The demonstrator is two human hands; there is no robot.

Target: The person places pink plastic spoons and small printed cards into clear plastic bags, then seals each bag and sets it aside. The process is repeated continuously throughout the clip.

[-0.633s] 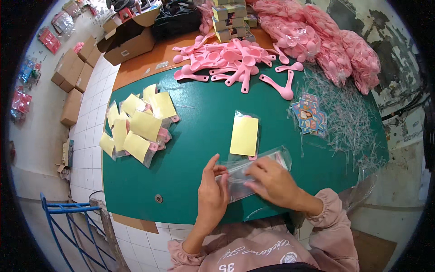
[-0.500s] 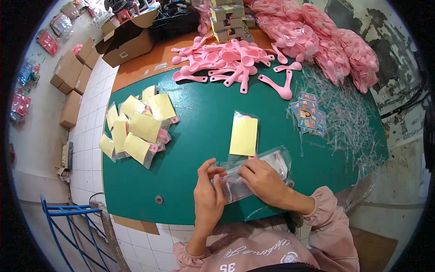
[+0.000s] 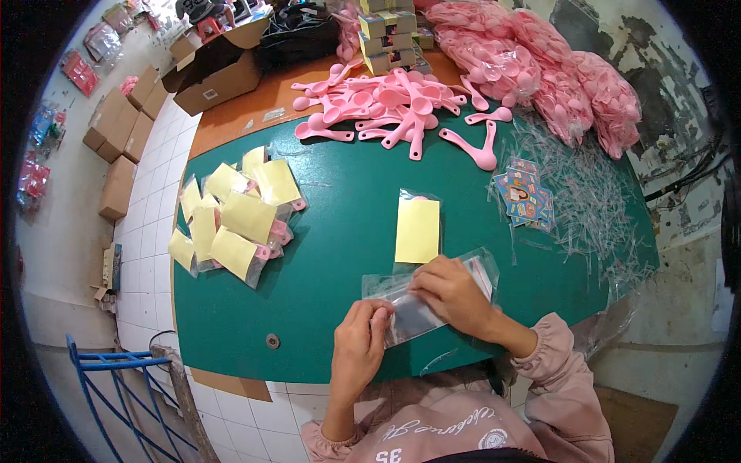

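Grips of the left hand (image 3: 360, 330) and right hand (image 3: 454, 297) are closed on the clear plastic bags (image 3: 417, 320) at the near side of the green desk (image 3: 324, 301), where thin layers could be creased or dragged together if clinging is caused by static.

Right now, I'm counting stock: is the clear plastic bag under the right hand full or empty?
Apparently empty: the clear plastic bag lies flat, no spoon shape showing through, though the right hand hides part.
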